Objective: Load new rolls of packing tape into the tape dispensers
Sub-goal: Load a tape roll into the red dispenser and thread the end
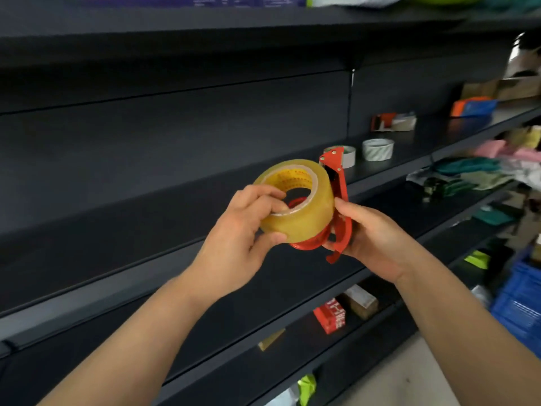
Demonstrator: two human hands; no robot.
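Observation:
A thick roll of clear yellowish packing tape [304,209] sits tilted over the hub of a red metal tape dispenser [339,189], held in the air in front of dark shelves. My left hand [243,230] grips the roll, with fingers in its core and the thumb under its rim. My right hand [371,235] holds the dispenser's red frame from the right side. The red hub shows through the roll's core. Farther along the shelf lie two used tape cores [377,149] and another red dispenser [392,121] with a roll in it.
Dark metal shelves [146,259] run from left to right at several heights. Cloth items [474,171] pile on the right of the middle shelf. A red box [330,317] and a brown block [360,300] sit on a lower shelf. A blue crate [521,300] stands at the right.

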